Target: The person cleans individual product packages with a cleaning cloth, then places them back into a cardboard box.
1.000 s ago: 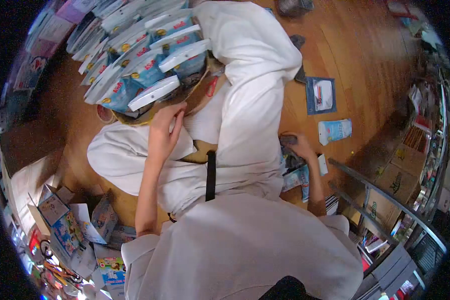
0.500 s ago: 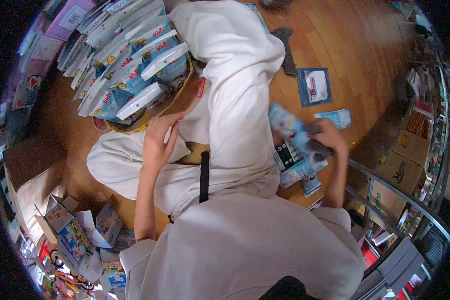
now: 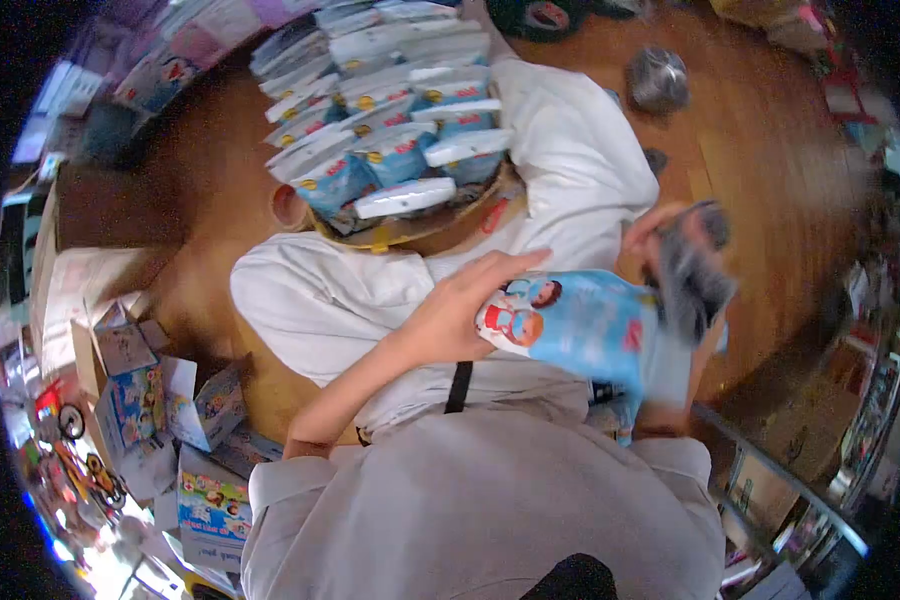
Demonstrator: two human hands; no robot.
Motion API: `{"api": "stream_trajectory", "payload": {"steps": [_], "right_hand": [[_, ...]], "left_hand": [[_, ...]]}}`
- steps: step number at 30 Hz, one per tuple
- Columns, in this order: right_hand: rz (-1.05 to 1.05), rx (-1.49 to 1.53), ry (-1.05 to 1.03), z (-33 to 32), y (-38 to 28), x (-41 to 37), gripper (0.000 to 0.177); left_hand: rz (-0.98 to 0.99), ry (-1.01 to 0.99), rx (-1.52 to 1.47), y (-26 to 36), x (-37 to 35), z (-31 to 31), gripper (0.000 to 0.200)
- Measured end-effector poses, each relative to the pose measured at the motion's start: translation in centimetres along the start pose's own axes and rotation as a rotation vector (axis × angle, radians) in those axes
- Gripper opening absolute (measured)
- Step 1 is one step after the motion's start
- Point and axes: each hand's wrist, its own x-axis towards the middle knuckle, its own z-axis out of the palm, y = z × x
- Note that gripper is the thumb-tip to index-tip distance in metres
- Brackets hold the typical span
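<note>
My left hand [image 3: 455, 315] grips the bottom end of a light-blue pouch [image 3: 585, 330] printed with cartoon figures, held above my lap. At the pouch's other end, my right hand [image 3: 652, 232] is closed on a dark grey, soft-looking bundle [image 3: 692, 275]. Blur hides what kind of thing the bundle is, and whether any of it lies inside the pouch. In front of my crossed legs, a round basket [image 3: 405, 240] holds rows of upright blue pouches [image 3: 400, 155] marked "Kids", with white tops.
Opened printed cartons [image 3: 215, 495] lie at the lower left, by a brown box [image 3: 120, 205]. A metal rail [image 3: 780, 485] runs along the lower right. A shiny round object [image 3: 658, 80] stands on the wooden floor [image 3: 760, 180].
The pouch has come up from the floor at my right to above my lap. My left hand has moved right and taken hold of its bottom. The view has shifted.
</note>
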Motion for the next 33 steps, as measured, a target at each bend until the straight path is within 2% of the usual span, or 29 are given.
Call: {"api": "stream_trajectory", "payload": {"steps": [1, 3, 4, 6, 7, 8, 9, 10, 11, 12, 13, 14, 15, 16, 18, 20, 23, 24, 25, 27, 29, 32, 33], "right_hand": [[0.024, 0.116, 0.21, -0.3, -0.5, 0.2, 0.061], [-0.475, 0.728, 0.613, 1.3, 3.5, 1.9, 0.067], [-0.559, 0.495, 0.932, 3.3, 4.3, 2.5, 0.069], [-0.379, 0.658, 1.065, 10.1, 3.2, 4.2, 0.066], [-0.527, 0.079, 0.848, 11.0, 7.8, 3.8, 0.065], [-0.484, -0.301, 0.619, 13.4, 8.4, 4.1, 0.068], [-0.526, -0.718, 0.366, 15.7, 8.9, 4.5, 0.073], [-0.639, -0.996, 0.128, 18.0, 9.5, 4.9, 0.081], [-0.603, -1.007, 0.056, 19.8, 9.5, 3.4, 0.088], [-0.623, -1.095, -0.027, 19.9, 12.5, 2.9, 0.088], [-0.583, -0.916, -0.08, 20.6, 12.4, 2.3, 0.084], [-0.635, -1.038, -0.025, 20.6, 14.1, 2.7, 0.079], [-0.683, -1.159, 0.034, 20.3, 15.8, 3.1, 0.075], [-0.707, -1.107, 0.074, 20.5, 13.9, 3.9, 0.072], [-0.753, -1.002, 0.152, 20.5, 9.2, 6.6, 0.067], [-0.708, -0.905, 0.198, 19.7, 7.0, 9.3, 0.065], [-0.628, -0.799, 0.159, 20.4, 7.2, 9.1, 0.063], [-0.619, -0.814, 0.112, 21.1, 8.4, 7.4, 0.064], [-0.605, -0.83, 0.062, 21.7, 9.8, 5.8, 0.066], [-0.548, -0.767, 0.063, 22.6, 12.3, 3.3, 0.066], [-0.534, -0.73, 0.114, 22.1, 13.4, 2.7, 0.067], [-0.634, -0.686, 0.272, 20.6, 10.1, 6.1, 0.067], [-0.599, -0.672, 0.294, 20.0, 8.4, 7.4, 0.067]], "left_hand": [[-0.085, 0.041, -0.164, -0.3, -1.1, 0.1, 0.071], [-0.239, 0.131, -0.503, -2.8, -3.3, 1.2, 0.068], [-0.368, 0.092, -0.893, -3.8, -4.1, 1.2, 0.064], [-0.335, 0.172, -1.225, -4.5, -4.8, 1.5, 0.065], [-0.311, 0.203, -1.39, -4.5, -5.0, 1.7, 0.066], [-0.403, 0.403, -1.234, -3.8, -5.2, 2.3, 0.072], [-0.389, 0.496, -1.362, -3.3, -5.1, 1.9, 0.073], [-0.373, 0.586, -1.491, -2.8, -5.0, 1.5, 0.074], [-0.353, 0.674, -1.621, -2.6, -5.0, 1.2, 0.076], [0.042, 0.452, -1.801, -5.5, -5.2, 0.6, 0.078], [0.082, 0.42, -1.85, -6.1, -5.3, 0.8, 0.075], [0.119, 0.386, -1.898, -6.5, -5.5, 1.2, 0.073], [-0.112, 0.604, -1.719, -5.8, -5.4, 2.0, 0.07], [-0.378, 0.766, -1.519, -5.0, -5.2, 2.6, 0.067], [-0.441, 0.777, -1.421, -2.9, -5.4, 2.7, 0.065], [-0.557, 0.794, -1.304, -0.9, -5.1, 2.4, 0.065], [-0.456, 0.868, -1.368, -0.4, -5.1, 1.6, 0.063], [-0.324, 0.793, -1.5, -1.7, -6.0, 1.4, 0.064], [-0.237, 0.832, -1.516, -1.7, -5.3, 0.1, 0.066], [-0.313, 0.703, -1.402, -3.0, -5.8, -1.3, 0.071], [-0.36, 0.747, -1.313, -4.0, -5.1, 0.5, 0.071], [-0.305, 0.662, -1.143, -2.6, -4.8, 1.8, 0.068], [-0.295, 0.657, -1.111, -1.8, -4.7, 2.1, 0.067]]}}
